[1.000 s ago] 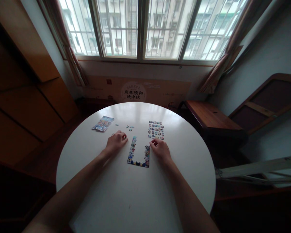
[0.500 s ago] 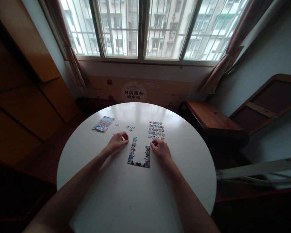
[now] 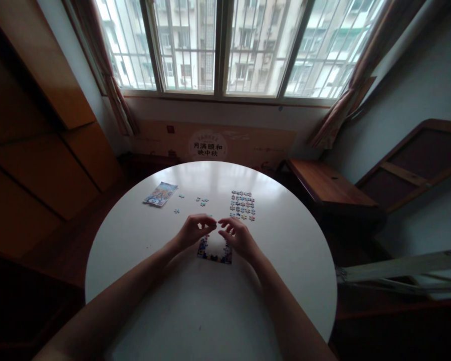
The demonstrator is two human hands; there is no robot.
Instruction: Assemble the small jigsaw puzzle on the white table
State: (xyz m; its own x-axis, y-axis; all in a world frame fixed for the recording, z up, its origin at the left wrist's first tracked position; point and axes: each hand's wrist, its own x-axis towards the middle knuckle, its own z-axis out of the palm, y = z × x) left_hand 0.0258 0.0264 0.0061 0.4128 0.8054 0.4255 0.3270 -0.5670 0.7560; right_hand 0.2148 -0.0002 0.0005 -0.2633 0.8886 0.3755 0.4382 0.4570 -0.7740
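Note:
My left hand [image 3: 196, 230] is over the top left of a partly joined jigsaw puzzle [image 3: 215, 259], thumb and forefinger pinched together. Whatever is between those fingertips is too small to make out. Facing it, my right hand [image 3: 238, 238] hovers over the puzzle's right side. Its fingers are curled, with a gap between thumb and forefinger, and its fingertips nearly meet the left hand's. The joined edge pieces form a U shape around bare tabletop; both hands hide its upper parts.
Loose jigsaw pieces [image 3: 242, 205] lie in rows on the right of the round white table [image 3: 154, 301]. Several others [image 3: 202, 201] are scattered left of centre, near a folded picture sheet [image 3: 161, 194]. A wooden bench [image 3: 328, 180] stands beyond the table at right.
Both hands have moved inward from either side of the puzzle and now come together over its upper part. The right thumb and forefinger have parted.

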